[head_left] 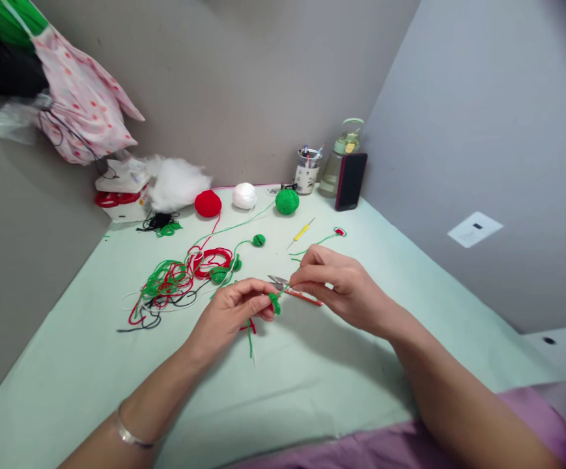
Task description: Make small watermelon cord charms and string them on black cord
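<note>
My left hand (246,303) is closed, pinching a small green crocheted piece (275,303) between thumb and fingers. From that piece a short length of green yarn (285,289) runs up to my right hand (334,280), whose fingertips are pressed together on it. Whether the right fingers also hold a small tool is hidden. Behind and below the yarn lie small scissors with orange handles (305,298) on the table. Red and green yarn ends (251,335) hang or lie below my left hand.
Tangled yarn (170,283) and green crocheted balls (259,240) lie left of centre. Red (208,204), white (244,195) and green (287,202) yarn balls stand farther back. A yellow-handled crochet hook (302,232) lies mid-table. A bottle (332,170) and a phone (351,182) stand at the back right.
</note>
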Motion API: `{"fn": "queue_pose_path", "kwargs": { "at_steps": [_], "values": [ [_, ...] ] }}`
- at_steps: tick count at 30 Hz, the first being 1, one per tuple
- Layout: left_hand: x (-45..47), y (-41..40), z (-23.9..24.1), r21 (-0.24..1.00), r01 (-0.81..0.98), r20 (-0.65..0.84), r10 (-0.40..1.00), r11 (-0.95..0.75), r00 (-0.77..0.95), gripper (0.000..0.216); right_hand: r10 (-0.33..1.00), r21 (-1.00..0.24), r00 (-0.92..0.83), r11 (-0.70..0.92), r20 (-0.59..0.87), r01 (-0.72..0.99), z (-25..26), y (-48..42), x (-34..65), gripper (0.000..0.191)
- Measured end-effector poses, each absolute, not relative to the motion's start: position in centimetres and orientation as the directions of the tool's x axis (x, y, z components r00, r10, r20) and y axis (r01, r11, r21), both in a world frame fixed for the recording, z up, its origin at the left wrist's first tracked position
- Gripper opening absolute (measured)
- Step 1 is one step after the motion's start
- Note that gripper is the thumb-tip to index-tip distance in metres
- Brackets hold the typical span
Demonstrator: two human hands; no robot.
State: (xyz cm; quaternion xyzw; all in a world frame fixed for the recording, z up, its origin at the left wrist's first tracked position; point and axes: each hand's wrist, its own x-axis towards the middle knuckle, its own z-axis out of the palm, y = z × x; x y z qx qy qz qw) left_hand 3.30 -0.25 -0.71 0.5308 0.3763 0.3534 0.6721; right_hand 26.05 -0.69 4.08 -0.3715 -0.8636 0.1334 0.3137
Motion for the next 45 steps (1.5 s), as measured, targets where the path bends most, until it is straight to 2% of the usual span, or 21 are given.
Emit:
{"fn": "queue_pose_path", "kwargs": {
  "at_steps": [8, 14, 20, 25, 28, 32, 35, 38, 40, 42, 43, 45],
  "values": [
    [3.1, -0.2, -0.7, 0.977, -0.087, -0.129, 0.867, 0.194, 0.481, 0.017, 0.762, -0.59, -0.496, 0.641, 0.416, 0.491, 3.2, -0.5, 25.5, 0.013],
    [3.6, -0.3, -0.9, 0.956, -0.121, -0.164, 0.83, 0.266, 0.533, 0.023, 0.772, -0.665, -0.493, 0.615, 0.4, 0.424, 2.6, -0.4, 24.7, 0.014],
    [4.0, -0.6, -0.6, 0.929, -0.237, -0.151, 0.874, 0.286, 0.462, 0.022, 0.849, -0.724, -0.402, 0.511, 0.342, 0.464, 2.1, -0.2, 24.3, 0.012],
    [4.0, -0.6, -0.6, 0.957, -0.182, -0.132, 0.899, 0.225, 0.418, 0.021, 0.874, -0.787, -0.345, 0.468, 0.344, 0.402, 1.6, -0.4, 23.7, 0.012],
    [4.1, -0.6, -0.9, 0.969, -0.158, -0.117, 0.914, 0.192, 0.389, 0.022, 0.805, -0.711, -0.399, 0.583, 0.439, 0.393, 1.5, -0.8, 23.3, 0.014],
    [4.3, -0.5, -1.4, 0.968, -0.17, -0.107, 0.913, 0.187, 0.394, 0.025, 0.711, -0.518, -0.515, 0.702, 0.478, 0.489, 1.1, -1.1, 23.3, 0.017],
    [4.4, -0.5, -1.3, 0.978, -0.119, -0.105, 0.903, 0.169, 0.418, 0.026, 0.661, -0.363, -0.592, 0.749, 0.461, 0.554, 0.7, -1.2, 23.5, 0.021],
    [4.4, -0.6, -1.2, 0.986, -0.073, -0.105, 0.888, 0.153, 0.448, 0.025, 0.652, -0.316, -0.563, 0.749, 0.508, 0.583, 1.1, -1.5, 23.5, 0.02],
    [4.5, -0.6, -1.4, 0.987, -0.054, -0.11, 0.877, 0.153, 0.468, 0.024, 0.657, -0.37, -0.471, 0.737, 0.588, 0.566, 1.8, -2.0, 23.3, 0.018],
    [4.6, -0.7, -1.7, 0.987, -0.037, -0.12, 0.872, 0.156, 0.474, 0.026, 0.685, -0.49, -0.348, 0.712, 0.64, 0.503, 2.6, -2.6, 23.0, 0.016],
    [4.7, -0.8, -1.9, 0.987, -0.03, -0.124, 0.872, 0.156, 0.474, 0.026, 0.725, -0.583, -0.301, 0.681, 0.619, 0.442, 3.0, -2.7, 22.8, 0.015],
    [4.7, -0.8, -2.0, 0.988, -0.022, -0.127, 0.871, 0.156, 0.475, 0.026, 0.84, -0.806, -0.298, 0.529, 0.453, 0.265, 3.5, -2.8, 22.8, 0.018]
  ]
}}
